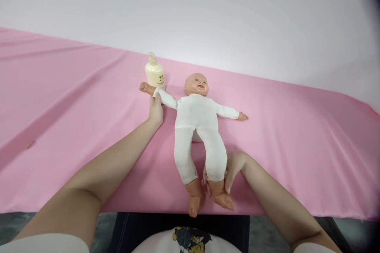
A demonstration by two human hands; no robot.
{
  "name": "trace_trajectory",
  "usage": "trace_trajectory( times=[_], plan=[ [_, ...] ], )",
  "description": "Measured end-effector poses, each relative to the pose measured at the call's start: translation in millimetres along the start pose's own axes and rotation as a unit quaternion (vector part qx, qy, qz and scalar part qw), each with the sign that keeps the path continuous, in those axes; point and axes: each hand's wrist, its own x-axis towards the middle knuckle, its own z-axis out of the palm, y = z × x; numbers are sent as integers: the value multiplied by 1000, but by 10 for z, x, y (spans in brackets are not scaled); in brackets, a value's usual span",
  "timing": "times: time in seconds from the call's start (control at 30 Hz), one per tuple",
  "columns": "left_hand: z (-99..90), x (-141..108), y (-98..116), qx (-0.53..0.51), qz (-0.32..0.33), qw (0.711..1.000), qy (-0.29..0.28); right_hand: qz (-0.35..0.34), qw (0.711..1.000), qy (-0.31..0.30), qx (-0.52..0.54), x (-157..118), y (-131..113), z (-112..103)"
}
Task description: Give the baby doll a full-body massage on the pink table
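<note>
We see a white-topped desk (pixel 190 19), with pink cloth (pixel 297 146) spread across its near half. On the cloth, roughly mid-view, we have a baby doll (pixel 196 111) on its back, head away from us, feet at the near edge. Look: white soft fabric over trunk, legs and arms; bare, shiny, skin-toned plastic for head, hands and feet. Trunk flat and fairly smooth, legs bent slightly outward, feet darker orange-brown than the head. Head is bald, turned toward our right; arms spread to both sides, the one on our left angled up, the one on our right angled slightly down. Relative to the grips: doll lies between them. Right grip (pixel 235 165) is wrapped round the lower leg on our right, just above the foot, thumb on the outer side, fingertips showing between the ankles. Left grip (pixel 156 110) is closed on the sleeve end of the arm on our left, thumb on top; we can't see its other fingers. Next, a cream pump bottle (pixel 154 73) stands upright just behind that forearm, dark print low on its front; contact we can't tell. Smallest: a reddish speck (pixel 30 144) far left on the cloth, too small to identify.
</note>
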Motion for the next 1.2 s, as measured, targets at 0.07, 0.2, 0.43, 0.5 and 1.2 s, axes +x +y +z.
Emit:
trace_trajectory(
  times=[0.07, 0.2, 0.43, 0.5, 1.2],
  plan=[
    [-6, 4, 2, 9, 17, 1000, -14, -9, 997, -73, 13, 35, 20, -29],
    [14, -62, 81, 44, 84, 994, -52, -21, 986, -143, 77, 79, 171, -113],
    [32, -202, 169, 180, 189, 957, -124, -209, 957, 43, 196, 12, 356, -208],
    [40, -235, 197, 212, 224, 938, -157, -248, 928, 148, 236, -6, 297, -170],
    [52, -279, 226, 319, 310, 858, -258, -189, 925, 209, 255, 37, 204, -76]
  ],
)
